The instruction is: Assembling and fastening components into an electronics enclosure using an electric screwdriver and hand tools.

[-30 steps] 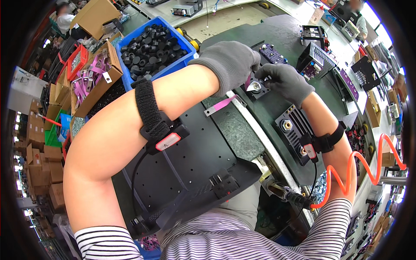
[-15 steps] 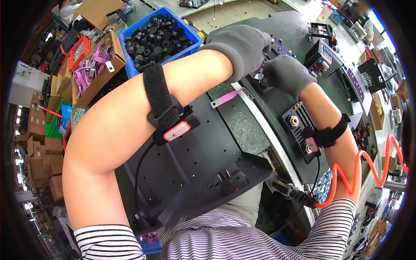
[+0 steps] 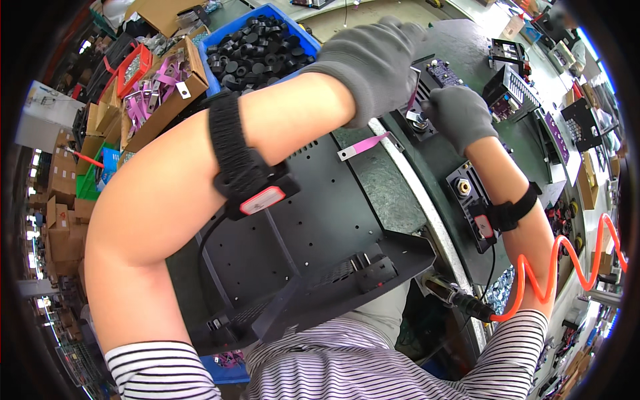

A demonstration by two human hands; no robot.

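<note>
My left hand (image 3: 377,70), in a grey glove, hangs over the far side of the bench, back of the hand up. Its fingertips are blurred and partly hidden, so its grip does not show. Beside its thumb side stands a narrow purple strip (image 3: 414,88) on a black slotted metal part (image 3: 425,132). A silver fitting (image 3: 418,123) sits on that part. Close to the fitting is my right hand (image 3: 461,119), gloved too, with curled fingers; what they hold is hidden. Nearer me, a second black finned part (image 3: 470,207) with brass fittings lies below my right wrist.
A large black metal chassis (image 3: 320,213) lies before my body, a loose purple strip (image 3: 363,147) past its far edge. At the left are a blue bin (image 3: 310,43) of black caps and a carton (image 3: 193,77) of purple strips. An orange coiled hose (image 3: 527,280) crosses at the right.
My left hand has risen slightly away from the fitting, baring the purple strip and the fitting. My right hand has shifted a little right. The whole view has also shifted slightly.
</note>
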